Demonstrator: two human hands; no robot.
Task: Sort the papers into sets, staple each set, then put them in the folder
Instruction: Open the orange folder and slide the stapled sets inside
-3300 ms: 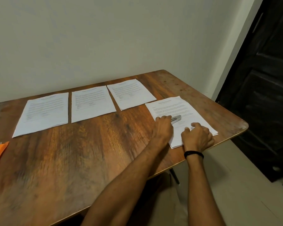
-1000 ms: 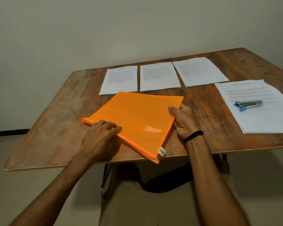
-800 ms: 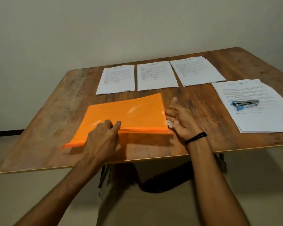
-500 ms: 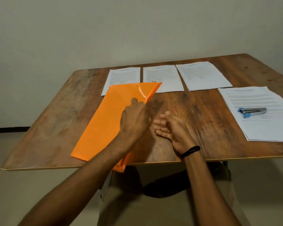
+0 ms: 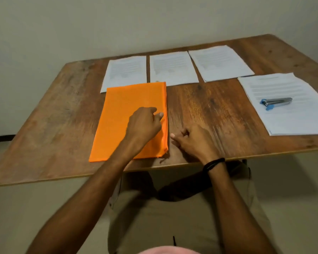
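Take the brown wooden desk (image 5: pixel 53 125) as a clock face, with 6 nearest the person. The flat orange plastic folder (image 5: pixel 125 107) lies at about 8 o'clock, its long side running away from the person. The left hand (image 5: pixel 145 123) rests on top of it with fingers bent and tips at the folder's right edge, likely feeling for the opening (blur hides whether this grip pinches the edge or only presses). The right hand (image 5: pixel 193 142) sits on bare wood just beside that same edge. Its grip is loosely curled and holds nothing, seemingly ready to help part the folder. Three white printed paper sets (image 5: pixel 173 68) lie side by side from 11 to 1 o'clock, kept apart so they don't mix; the folder's far end overlaps the leftmost. At 3 o'clock a thicker white paper stack (image 5: pixel 292 118) carries a silver stapler with blue trim (image 5: pixel 276 102), which weighs the sheets down.
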